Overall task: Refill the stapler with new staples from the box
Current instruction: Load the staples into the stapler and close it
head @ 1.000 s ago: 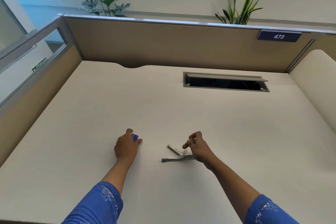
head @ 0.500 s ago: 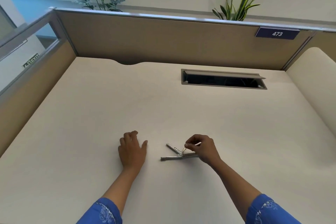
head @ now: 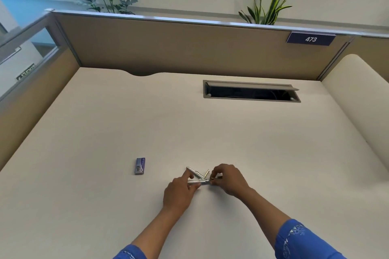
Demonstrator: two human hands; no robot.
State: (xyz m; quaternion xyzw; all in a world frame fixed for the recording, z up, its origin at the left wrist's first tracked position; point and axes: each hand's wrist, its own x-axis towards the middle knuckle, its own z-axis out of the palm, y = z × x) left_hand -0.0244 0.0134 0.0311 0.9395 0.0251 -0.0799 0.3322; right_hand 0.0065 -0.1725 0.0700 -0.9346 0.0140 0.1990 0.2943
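Left hand: the left hand (head: 180,192) reaches in from the lower middle with the forearm sloping up and to the right. Its forefinger stretches toward the stapler's raised arm and the thumb lies along the low arm, so the hand is grasping the left end of the stapler (head: 195,173).
Right hand: the right hand (head: 229,181) comes in from the lower right, knuckles up. Its fingers are curled tight and pinch the stapler at its hinge end.
Sleeves: a blue patterned sleeve (head: 303,239) covers the right upper forearm, and a scrap of the same blue shows at the left elbow.
Stapler, place: it sits on the counter (head: 231,136), near the front and a little right of centre, between the two hands.
Stapler, axis: it is swung open in a V. The low arm lies flat and runs left to right. The other arm rises from the hinge on the right toward the upper left. A short yellowish piece stands up just by the hinge.
Staple box: the small purple staple box (head: 140,166) lies flat, well to the left of the stapler, touched by neither hand, with its long side pointing away from the person.
Counter, far side: a cable slot (head: 251,91) with its lid raised is set in near the partition.
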